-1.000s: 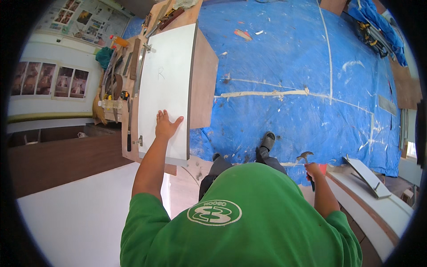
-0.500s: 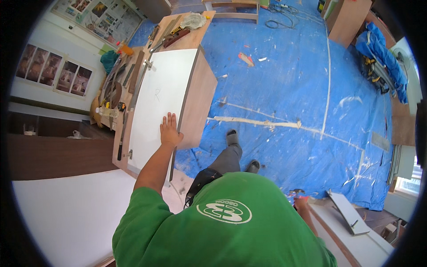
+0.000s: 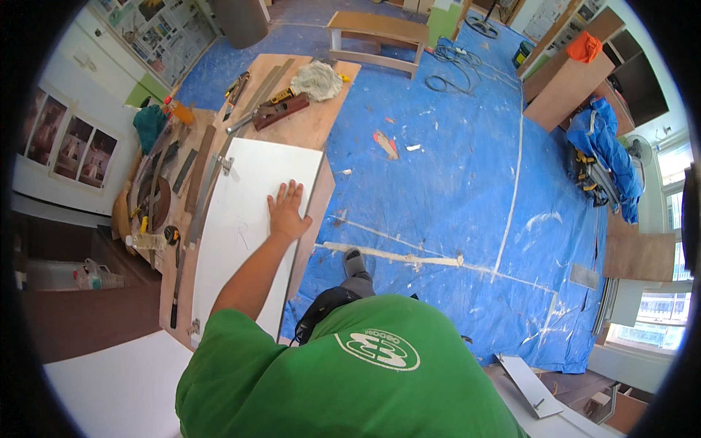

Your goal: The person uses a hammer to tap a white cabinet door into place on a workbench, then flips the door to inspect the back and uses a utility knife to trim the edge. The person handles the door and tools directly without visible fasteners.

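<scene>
My left hand (image 3: 289,213) lies flat with its fingers spread on a white panel (image 3: 237,270). Metal hinges, one of them a far hinge (image 3: 226,166), sit along the panel's left edge. Beneath the panel shows the wood-grain side of a cabinet box (image 3: 315,201), which rests on a wooden workbench (image 3: 330,120). Just beyond the panel's far end lie a brown hand plane (image 3: 281,113) and a crumpled pale cloth or plastic bundle (image 3: 317,80). My right hand is out of sight, with my green shirt covering the lower middle of the picture.
Strips, a tape measure (image 3: 171,235) and a clear bottle (image 3: 146,241) lie along the bench's left side. Blue sheeting (image 3: 431,204) covers the floor. A wooden bench frame (image 3: 376,36) stands ahead, a cable (image 3: 456,69) beside it. A white board (image 3: 527,387) leans at lower right.
My view has tilted up. My left hand has moved along the white panel toward its far end. My right hand, earlier at lower right by something red, has gone out of view.
</scene>
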Demonstrator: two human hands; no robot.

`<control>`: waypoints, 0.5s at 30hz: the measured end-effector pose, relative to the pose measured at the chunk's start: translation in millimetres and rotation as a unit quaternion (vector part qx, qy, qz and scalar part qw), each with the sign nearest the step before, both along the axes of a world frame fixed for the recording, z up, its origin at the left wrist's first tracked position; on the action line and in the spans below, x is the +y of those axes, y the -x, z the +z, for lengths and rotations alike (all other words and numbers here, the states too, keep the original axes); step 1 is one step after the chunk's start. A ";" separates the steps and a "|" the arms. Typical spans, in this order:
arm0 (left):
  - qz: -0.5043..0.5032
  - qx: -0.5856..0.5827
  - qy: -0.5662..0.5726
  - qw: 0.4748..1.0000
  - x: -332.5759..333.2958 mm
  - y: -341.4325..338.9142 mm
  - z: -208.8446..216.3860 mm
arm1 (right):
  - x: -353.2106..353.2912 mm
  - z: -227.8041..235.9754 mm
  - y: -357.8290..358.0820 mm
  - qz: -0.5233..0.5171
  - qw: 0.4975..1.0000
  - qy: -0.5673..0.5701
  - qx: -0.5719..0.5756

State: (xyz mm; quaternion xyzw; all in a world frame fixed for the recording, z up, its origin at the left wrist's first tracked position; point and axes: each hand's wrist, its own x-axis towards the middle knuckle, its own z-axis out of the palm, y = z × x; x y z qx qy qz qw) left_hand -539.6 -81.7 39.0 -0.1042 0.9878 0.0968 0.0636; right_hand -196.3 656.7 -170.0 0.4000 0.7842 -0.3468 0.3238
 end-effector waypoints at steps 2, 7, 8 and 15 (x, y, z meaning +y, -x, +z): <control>-0.011 0.037 -0.010 0.999 1.3 13.4 -15.5 | 2.1 3.4 33.1 -0.004 1.000 -0.009 0.011; 0.008 0.058 -0.020 0.998 -10.0 0.3 -12.3 | -154.1 161.4 233.2 0.093 0.995 -0.006 0.025; 0.005 0.064 -0.034 0.997 -5.6 5.3 -12.6 | -161.1 172.1 258.3 0.115 0.993 -0.008 0.012; 0.018 0.079 -0.048 0.996 -6.7 11.0 -9.4 | -254.2 193.8 451.7 0.052 0.979 0.189 0.063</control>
